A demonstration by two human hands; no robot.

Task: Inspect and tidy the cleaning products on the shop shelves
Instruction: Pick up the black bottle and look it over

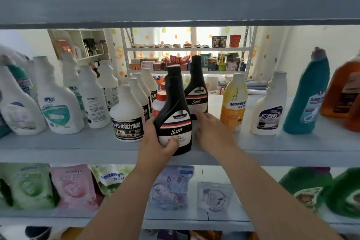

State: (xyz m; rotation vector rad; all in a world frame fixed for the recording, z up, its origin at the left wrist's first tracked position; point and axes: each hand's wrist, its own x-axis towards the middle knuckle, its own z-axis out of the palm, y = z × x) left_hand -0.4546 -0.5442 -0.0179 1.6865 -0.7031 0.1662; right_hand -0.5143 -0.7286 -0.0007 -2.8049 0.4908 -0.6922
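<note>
Head: two black bottles (174, 115) (196, 91)

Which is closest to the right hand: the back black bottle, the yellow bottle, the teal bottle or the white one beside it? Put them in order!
From the right hand:
1. The back black bottle, just ahead, at the fingertips.
2. The yellow bottle, to its right.
3. The white bottle, further right, beside the teal one.
4. The teal bottle, farthest right.

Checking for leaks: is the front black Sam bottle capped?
Capped: a black cap tops the black plastic Sam bottle that the left hand grips.
</note>
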